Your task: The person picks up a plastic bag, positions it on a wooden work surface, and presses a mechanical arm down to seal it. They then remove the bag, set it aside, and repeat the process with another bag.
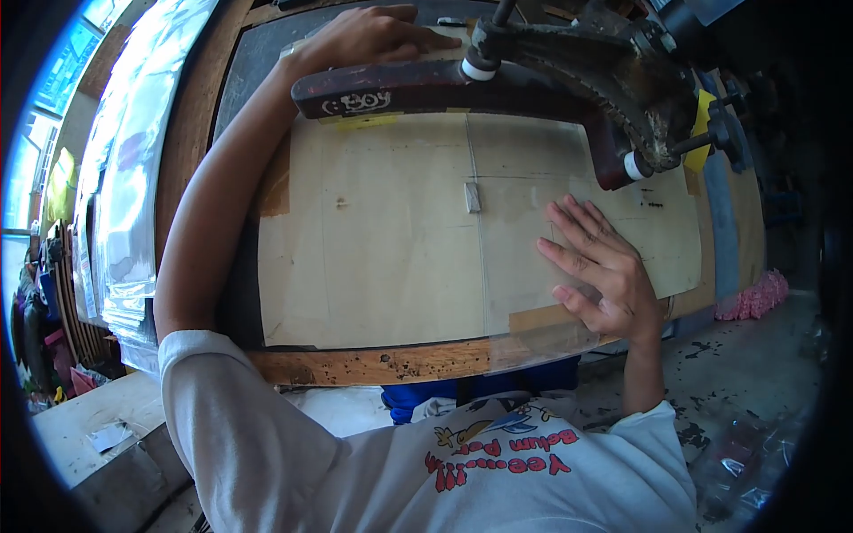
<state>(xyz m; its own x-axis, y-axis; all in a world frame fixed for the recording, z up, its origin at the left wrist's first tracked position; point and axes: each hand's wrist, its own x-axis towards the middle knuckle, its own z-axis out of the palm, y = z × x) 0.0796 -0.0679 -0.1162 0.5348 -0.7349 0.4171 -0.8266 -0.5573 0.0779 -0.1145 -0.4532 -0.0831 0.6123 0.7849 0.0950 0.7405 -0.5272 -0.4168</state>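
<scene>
My right hand lies with its fingers spread on the right part of a pale board. A clear plastic sheet shows under and beside it, reaching over the wooden front edge; its outline on the board is hard to see. My left hand reaches past a dark red bar to the far side, fingers stretched to the right, with nothing visible in it. That bar belongs to a metal press frame above the board. A small pale block sits at the board's middle, near drawn lines.
A stack of clear plastic sheets stands on the left. The table's wooden edge runs in front of my body. A black knob sticks out at the right. On the floor side lies a pink bundle.
</scene>
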